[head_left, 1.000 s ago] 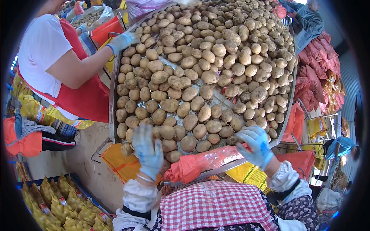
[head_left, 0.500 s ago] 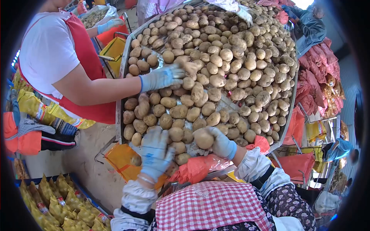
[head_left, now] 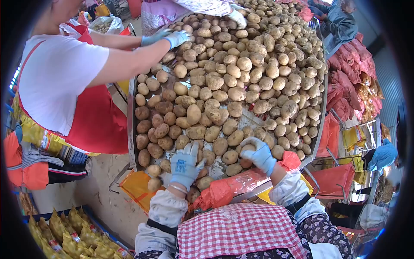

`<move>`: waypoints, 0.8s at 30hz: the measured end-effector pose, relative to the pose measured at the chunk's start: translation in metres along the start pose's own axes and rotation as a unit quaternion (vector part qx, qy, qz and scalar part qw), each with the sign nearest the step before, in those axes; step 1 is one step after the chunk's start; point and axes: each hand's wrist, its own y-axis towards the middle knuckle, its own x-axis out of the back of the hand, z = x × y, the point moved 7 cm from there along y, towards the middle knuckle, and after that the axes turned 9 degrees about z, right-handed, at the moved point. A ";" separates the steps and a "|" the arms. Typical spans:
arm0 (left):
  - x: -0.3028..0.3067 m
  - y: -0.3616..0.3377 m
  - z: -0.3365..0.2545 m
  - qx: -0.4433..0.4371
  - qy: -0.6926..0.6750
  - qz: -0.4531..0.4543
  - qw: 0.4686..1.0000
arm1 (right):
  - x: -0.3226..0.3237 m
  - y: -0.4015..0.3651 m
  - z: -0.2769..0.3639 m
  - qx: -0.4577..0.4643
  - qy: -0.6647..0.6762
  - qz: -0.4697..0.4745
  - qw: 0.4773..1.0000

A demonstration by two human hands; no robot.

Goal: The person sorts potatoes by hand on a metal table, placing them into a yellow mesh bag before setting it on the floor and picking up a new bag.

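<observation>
Round brown potato lay at near edge of long metal sorting tray, right hand (blue-gloved) curled over it, fingers clenched round it. Left hand lay spread flat, palm down, on heap of brown potatoes by near-left corner, grasping nothing. Orange mesh sack hung below rim. Co-worker's blue-gloved hand touched far potatoes.

Bright, even daylight is falling over the potatoes, casting only soft shadows between them. The fisheye lens is bowing everything outward, black corners are closing in, and the margins are blurring.
</observation>
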 end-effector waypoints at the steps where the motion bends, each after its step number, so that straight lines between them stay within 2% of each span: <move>1: -0.004 0.004 0.003 -0.001 -0.001 -0.002 1.000 | 0.000 0.001 0.003 0.001 -0.002 -0.001 1.000; 3: 0.008 0.002 0.013 -0.052 -0.220 -0.119 0.967 | -0.014 0.005 -0.006 -0.095 0.073 0.052 0.991; 4: 0.008 -0.002 0.015 -0.062 -0.281 -0.118 0.950 | -0.021 0.007 -0.012 -0.093 0.115 0.077 0.986; 5: 0.019 -0.005 0.005 -0.061 -0.278 -0.117 0.952 | -0.024 0.009 -0.003 -0.092 0.118 0.078 0.986; 6: 0.024 -0.009 -0.008 -0.070 -0.458 -0.081 0.882 | -0.032 0.007 0.010 -0.086 0.219 0.107 0.966; 7: 0.026 -0.010 -0.024 -0.076 -0.623 -0.040 0.778 | -0.040 0.005 0.025 -0.081 0.317 0.133 0.936; 8: 0.024 -0.008 -0.039 -0.095 -0.619 0.013 0.779 | -0.061 -0.004 0.043 -0.090 0.543 0.262 0.792; 9: 0.018 -0.003 -0.043 -0.100 -0.620 0.020 0.778 | -0.063 -0.003 0.045 -0.089 0.545 0.254 0.794; 11: 0.018 0.005 -0.051 -0.216 -0.552 -0.070 0.802 | -0.078 -0.009 0.052 -0.141 0.608 0.301 0.721; 12: 0.015 0.010 -0.045 -0.222 -0.553 -0.067 0.800 | -0.076 -0.006 0.044 -0.134 0.609 0.264 0.736; 13: 0.016 0.013 -0.024 -0.150 -0.360 -0.092 0.916 | -0.071 -0.005 0.040 -0.131 0.610 0.256 0.739; 14: 0.020 0.016 -0.002 -0.073 -0.144 -0.114 0.980 | -0.066 -0.005 0.040 -0.115 0.648 0.256 0.708; 15: 0.025 0.019 0.012 0.003 0.080 -0.133 0.988 | -0.059 -0.006 0.039 -0.095 0.685 0.253 0.677; 17: -0.002 0.003 0.007 -0.075 0.125 -0.064 0.987 | -0.042 -0.007 0.022 -0.052 0.677 0.232 0.697; 19: -0.003 -0.016 -0.011 -0.096 0.061 -0.028 0.993 | -0.032 -0.023 0.009 -0.083 0.746 0.209 0.626; 21: -0.014 -0.025 -0.030 -0.153 -0.005 0.117 0.981 | -0.015 -0.038 -0.015 -0.057 0.763 0.168 0.622; 22: -0.017 -0.024 -0.035 -0.173 -0.001 0.120 0.978 | -0.004 -0.047 -0.015 -0.030 0.770 0.161 0.616; 23: -0.016 -0.018 -0.035 -0.154 0.007 0.092 0.984 | 0.006 -0.057 -0.016 0.000 0.776 0.153 0.611; 24: -0.014 -0.009 -0.038 -0.141 0.014 0.064 0.988 | 0.016 -0.066 -0.029 0.041 0.720 0.128 0.681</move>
